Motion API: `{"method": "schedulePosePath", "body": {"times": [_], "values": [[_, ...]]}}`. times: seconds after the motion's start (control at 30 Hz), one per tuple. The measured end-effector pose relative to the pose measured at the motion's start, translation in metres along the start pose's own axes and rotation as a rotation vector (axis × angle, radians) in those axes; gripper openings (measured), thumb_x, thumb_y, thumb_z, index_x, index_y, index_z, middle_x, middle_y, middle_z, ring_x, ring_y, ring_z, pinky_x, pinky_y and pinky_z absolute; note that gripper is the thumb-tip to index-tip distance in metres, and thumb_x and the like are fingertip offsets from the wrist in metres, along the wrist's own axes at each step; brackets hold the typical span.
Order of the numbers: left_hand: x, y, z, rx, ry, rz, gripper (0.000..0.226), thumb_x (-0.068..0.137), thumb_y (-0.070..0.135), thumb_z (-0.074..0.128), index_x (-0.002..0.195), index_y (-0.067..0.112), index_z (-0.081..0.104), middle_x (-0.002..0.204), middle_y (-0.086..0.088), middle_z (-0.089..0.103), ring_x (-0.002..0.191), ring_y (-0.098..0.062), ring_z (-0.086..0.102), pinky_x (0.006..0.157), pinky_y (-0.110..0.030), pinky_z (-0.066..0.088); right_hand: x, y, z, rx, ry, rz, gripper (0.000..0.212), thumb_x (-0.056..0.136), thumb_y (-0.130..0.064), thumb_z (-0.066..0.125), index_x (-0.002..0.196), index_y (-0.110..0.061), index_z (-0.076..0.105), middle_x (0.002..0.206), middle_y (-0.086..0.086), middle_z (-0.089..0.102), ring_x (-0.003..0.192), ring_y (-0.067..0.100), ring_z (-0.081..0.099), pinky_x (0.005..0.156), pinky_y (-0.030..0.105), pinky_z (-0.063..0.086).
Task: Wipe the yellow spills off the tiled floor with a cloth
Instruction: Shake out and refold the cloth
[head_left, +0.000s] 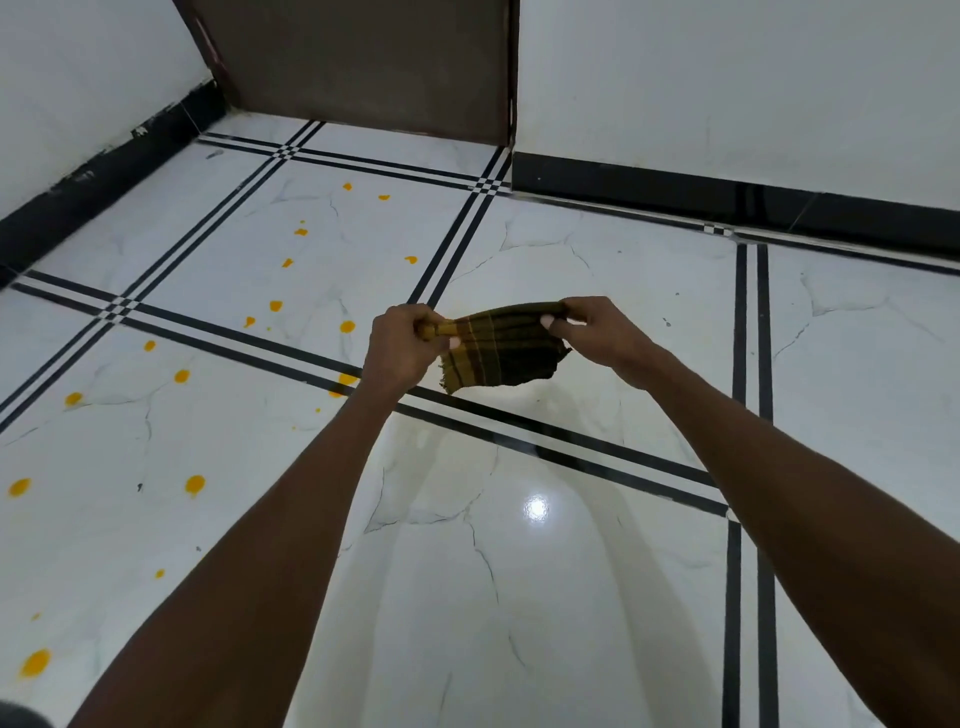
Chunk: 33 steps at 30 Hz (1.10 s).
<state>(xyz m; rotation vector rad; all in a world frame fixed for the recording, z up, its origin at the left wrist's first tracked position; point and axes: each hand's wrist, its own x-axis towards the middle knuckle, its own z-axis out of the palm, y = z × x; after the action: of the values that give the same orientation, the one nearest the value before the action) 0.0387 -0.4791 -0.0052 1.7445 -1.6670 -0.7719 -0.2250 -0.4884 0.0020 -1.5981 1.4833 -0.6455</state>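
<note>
A dark olive-and-brown striped cloth (498, 348) hangs in the air at the centre of the view, stretched between both hands. My left hand (402, 345) pinches its bunched left end. My right hand (597, 330) grips its upper right corner. Several yellow spills (195, 484) dot the white marble-look tiled floor (519, 597) to the left, running from the far tile near the door down to the near left edge. One spill (345, 379) lies on a black tile line just left of my left wrist. The cloth is well above the floor and touches no spill.
A brown door (363, 62) stands at the far corner between white walls with black skirting (727, 202). Black double lines cross the floor. A bright light reflection (537, 506) shines on the near tile between my arms.
</note>
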Motion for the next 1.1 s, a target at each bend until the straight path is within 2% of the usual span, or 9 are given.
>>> {"method": "schedulePosePath", "body": {"times": [0.1, 0.2, 0.43, 0.57, 0.67, 0.73, 0.8, 0.9, 1.1], "values": [[0.003, -0.002, -0.007, -0.187, -0.023, -0.068, 0.021, 0.087, 0.035, 0.083, 0.092, 0.016, 0.076, 0.105, -0.006, 0.070, 0.102, -0.011, 0.064, 0.093, -0.025, 0.047, 0.001, 0.005, 0.007, 0.249, 0.010, 0.032, 0.029, 0.110, -0.029, 0.053, 0.132, -0.018, 0.068, 0.126, -0.001, 0.073, 0.115, 0.011, 0.067, 0.096, 0.029, 0.053], [0.005, -0.001, -0.013, -0.425, -0.085, -0.112, 0.024, 0.099, 0.036, 0.070, 0.109, 0.014, 0.075, 0.115, -0.009, 0.077, 0.117, -0.023, 0.070, 0.108, -0.042, 0.053, 0.004, -0.002, 0.018, 0.370, 0.025, 0.041, 0.032, 0.110, -0.036, 0.049, 0.134, -0.023, 0.066, 0.130, -0.004, 0.071, 0.123, 0.017, 0.066, 0.103, 0.040, 0.055], [-0.023, 0.021, -0.046, -0.199, 0.030, -0.031, 0.029, 0.112, 0.040, 0.041, 0.107, 0.012, 0.046, 0.089, 0.001, 0.056, 0.086, -0.016, 0.060, 0.085, -0.041, 0.053, -0.019, -0.056, 0.035, 0.491, -0.113, 0.164, 0.037, 0.110, -0.049, 0.040, 0.130, -0.025, 0.059, 0.123, -0.003, 0.072, 0.111, 0.023, 0.071, 0.082, 0.038, 0.059], [-0.050, 0.048, -0.104, -0.421, 0.081, -0.313, 0.037, 0.106, 0.048, 0.052, 0.120, 0.015, 0.059, 0.114, -0.004, 0.071, 0.109, -0.020, 0.071, 0.096, -0.043, 0.059, -0.049, -0.108, 0.025, 0.647, -0.312, 0.284, 0.047, 0.099, -0.048, 0.065, 0.133, -0.016, 0.067, 0.129, 0.007, 0.073, 0.117, 0.027, 0.069, 0.082, 0.034, 0.059], [-0.076, 0.072, -0.149, -0.646, 0.124, -0.486, 0.036, 0.104, 0.042, 0.062, 0.126, 0.014, 0.066, 0.116, -0.005, 0.077, 0.110, -0.023, 0.075, 0.085, -0.034, 0.063, -0.078, -0.149, 0.028, 0.906, -0.344, 0.311, 0.046, 0.099, -0.034, 0.069, 0.140, -0.012, 0.064, 0.137, 0.011, 0.070, 0.127, 0.030, 0.067, 0.101, 0.044, 0.059], [-0.100, 0.092, -0.185, -0.773, 0.125, -0.528, 0.040, 0.102, 0.039, 0.065, 0.128, 0.008, 0.065, 0.117, -0.010, 0.078, 0.105, -0.024, 0.077, 0.077, -0.034, 0.063, -0.098, -0.190, 0.033, 1.022, -0.258, 0.337, 0.040, 0.103, -0.020, 0.065, 0.142, -0.012, 0.059, 0.131, 0.013, 0.073, 0.119, 0.032, 0.072, 0.089, 0.043, 0.063], [-0.127, 0.109, -0.216, -0.852, 0.089, -0.551, 0.032, 0.102, 0.033, 0.066, 0.124, 0.009, 0.064, 0.112, -0.012, 0.079, 0.101, -0.025, 0.077, 0.075, -0.039, 0.064, -0.119, -0.229, 0.038, 0.955, -0.198, 0.359, 0.035, 0.105, -0.014, 0.060, 0.140, -0.017, 0.056, 0.124, 0.011, 0.076, 0.113, 0.031, 0.075, 0.079, 0.041, 0.065], [-0.172, 0.131, -0.265, -0.905, 0.090, -0.575, 0.016, 0.104, 0.018, 0.063, 0.120, 0.015, 0.063, 0.104, -0.011, 0.077, 0.096, -0.022, 0.075, 0.077, -0.044, 0.064, -0.149, -0.278, 0.045, 0.727, -0.211, 0.313, 0.032, 0.107, -0.020, 0.059, 0.138, -0.025, 0.055, 0.125, 0.007, 0.075, 0.115, 0.025, 0.074, 0.100, 0.049, 0.061], [-0.261, 0.148, -0.358, -0.676, 0.178, -0.571, 0.023, 0.111, 0.028, 0.049, 0.120, 0.008, 0.054, 0.099, -0.015, 0.074, 0.084, -0.018, 0.075, 0.062, -0.034, 0.063, -0.213, -0.374, 0.055, 0.567, -0.400, 0.208, 0.053, 0.108, -0.025, 0.057, 0.149, -0.054, 0.042, 0.149, 0.005, 0.060, 0.131, 0.022, 0.065, 0.104, 0.046, 0.058]]}}
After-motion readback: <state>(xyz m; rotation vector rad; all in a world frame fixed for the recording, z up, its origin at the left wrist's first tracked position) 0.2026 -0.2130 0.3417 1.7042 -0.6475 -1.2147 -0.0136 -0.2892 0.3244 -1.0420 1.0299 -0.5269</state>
